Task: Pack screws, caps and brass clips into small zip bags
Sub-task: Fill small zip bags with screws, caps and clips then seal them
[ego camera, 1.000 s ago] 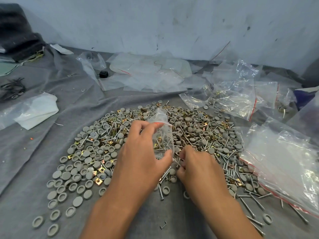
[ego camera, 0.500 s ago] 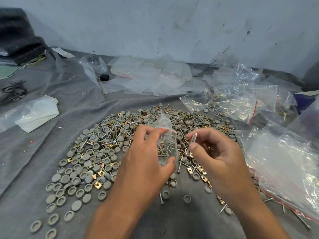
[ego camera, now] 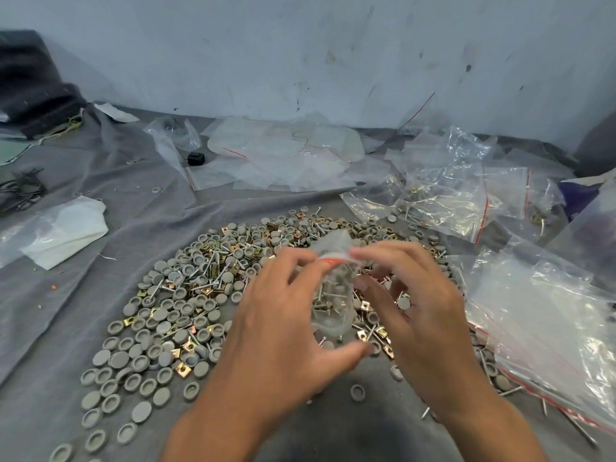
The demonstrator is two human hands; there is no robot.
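A small clear zip bag [ego camera: 333, 295] with a red zip line hangs upright between my hands, holding several screws, caps and brass clips. My left hand [ego camera: 283, 331] pinches its top left edge, thumb under the bag. My right hand [ego camera: 413, 311] pinches the top right edge at the red line. Beneath them a wide heap of grey caps [ego camera: 160, 331], silver screws [ego camera: 213, 278] and brass clips [ego camera: 183, 370] covers the grey cloth [ego camera: 100, 295].
Filled zip bags [ego camera: 440, 201] lie at the back right, and a big clear bag [ego camera: 546, 335] at the right. Empty flat bags [ego camera: 283, 158] are spread at the back. A white cloth in plastic [ego camera: 63, 235] sits at the left, dark wires [ego camera: 20, 191] beyond it.
My right hand picked a screw from the heap, lifted it to the bag mouth, and now grips the bag's top edge. The bag has risen slightly with both hands.
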